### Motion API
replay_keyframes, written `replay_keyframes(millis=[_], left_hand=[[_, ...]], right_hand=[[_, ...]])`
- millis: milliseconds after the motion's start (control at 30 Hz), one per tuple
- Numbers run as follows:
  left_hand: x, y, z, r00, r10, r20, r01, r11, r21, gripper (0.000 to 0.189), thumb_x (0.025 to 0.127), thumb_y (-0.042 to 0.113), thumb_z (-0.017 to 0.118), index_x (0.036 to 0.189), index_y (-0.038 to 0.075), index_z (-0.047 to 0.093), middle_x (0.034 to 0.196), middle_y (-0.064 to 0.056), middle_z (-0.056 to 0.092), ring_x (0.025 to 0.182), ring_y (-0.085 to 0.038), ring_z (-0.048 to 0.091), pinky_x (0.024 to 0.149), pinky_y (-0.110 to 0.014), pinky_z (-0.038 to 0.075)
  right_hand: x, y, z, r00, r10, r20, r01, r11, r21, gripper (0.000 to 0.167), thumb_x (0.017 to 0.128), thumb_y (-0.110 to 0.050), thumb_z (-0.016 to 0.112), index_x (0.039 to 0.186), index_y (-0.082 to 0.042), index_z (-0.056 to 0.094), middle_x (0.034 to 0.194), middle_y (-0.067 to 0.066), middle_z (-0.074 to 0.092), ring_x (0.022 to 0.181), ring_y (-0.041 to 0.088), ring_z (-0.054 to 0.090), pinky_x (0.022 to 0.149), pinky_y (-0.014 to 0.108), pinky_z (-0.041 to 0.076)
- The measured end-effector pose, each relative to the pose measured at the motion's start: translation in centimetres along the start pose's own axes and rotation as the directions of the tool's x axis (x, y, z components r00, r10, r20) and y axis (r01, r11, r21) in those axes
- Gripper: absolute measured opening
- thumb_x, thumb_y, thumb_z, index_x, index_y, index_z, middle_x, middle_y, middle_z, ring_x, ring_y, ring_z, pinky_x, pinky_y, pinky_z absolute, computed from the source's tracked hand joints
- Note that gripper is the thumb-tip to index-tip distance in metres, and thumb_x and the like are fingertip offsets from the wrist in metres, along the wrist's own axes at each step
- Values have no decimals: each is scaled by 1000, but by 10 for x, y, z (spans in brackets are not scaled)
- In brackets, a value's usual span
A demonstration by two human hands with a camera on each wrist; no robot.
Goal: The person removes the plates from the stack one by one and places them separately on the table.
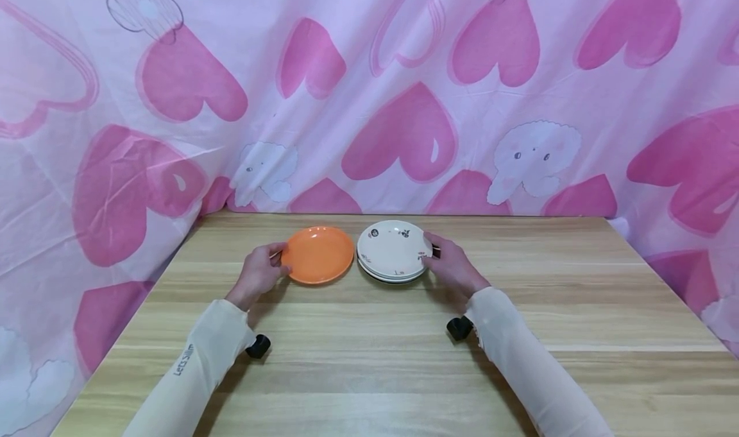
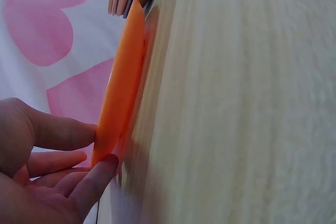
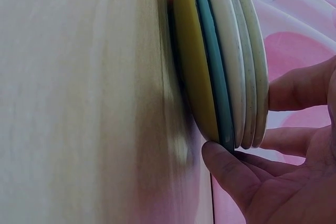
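Your L hand (image 1: 260, 273) is pinching the rim of a round, glossy orange plate (image 1: 319, 255) btwn thumb & fingers; your R hand (image 1: 453, 267) is gripping a stack of round plates (image 1: 392, 252), off-white w/ small prints on top, teal & yellow below. The hands are working apart, w/ plate & stack showing side by side btwn them, over a pale wood-grain tabletop (image 1: 358, 360); a pink heart-print cloth (image 1: 398, 135) is hanging beyond both hands.

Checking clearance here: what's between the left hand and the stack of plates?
The orange plate lies between the left hand, which grips its edge, and the stack of plates; the head view shows this.
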State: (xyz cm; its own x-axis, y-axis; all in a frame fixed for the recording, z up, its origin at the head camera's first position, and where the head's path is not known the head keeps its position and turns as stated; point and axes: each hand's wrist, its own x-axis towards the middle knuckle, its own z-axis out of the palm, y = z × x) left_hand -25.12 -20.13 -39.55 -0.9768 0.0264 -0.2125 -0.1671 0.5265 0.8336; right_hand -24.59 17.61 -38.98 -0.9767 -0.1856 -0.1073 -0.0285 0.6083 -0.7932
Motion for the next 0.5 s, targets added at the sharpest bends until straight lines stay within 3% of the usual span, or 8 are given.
replay_keyframes(millis=[300, 500], left_hand=[[-2, 3, 0, 1000, -31, -1, 31, 999, -45, 65, 94, -7, 58, 153, -4, 33, 161, -23, 32, 150, -34, 35, 116, -43, 40], [-4, 6, 1, 998, -1, -61, 1, 1000, 10, 63, 93, -4, 59, 152, 0, 37, 158, -22, 39, 143, -32, 43, 116, -43, 41]], right_hand=[[-2, 0, 2, 1000, 25, 2, -25, 1000, 7, 70, 97, -11, 52, 158, -1, 20, 164, 22, 27, 151, 36, 30, 123, 48, 27], [-2, -1, 1, 1000, 20, -3, -20, 1000, 7, 69, 96, -9, 51, 158, 1, 21, 163, 23, 27, 151, 36, 30, 123, 48, 28]])
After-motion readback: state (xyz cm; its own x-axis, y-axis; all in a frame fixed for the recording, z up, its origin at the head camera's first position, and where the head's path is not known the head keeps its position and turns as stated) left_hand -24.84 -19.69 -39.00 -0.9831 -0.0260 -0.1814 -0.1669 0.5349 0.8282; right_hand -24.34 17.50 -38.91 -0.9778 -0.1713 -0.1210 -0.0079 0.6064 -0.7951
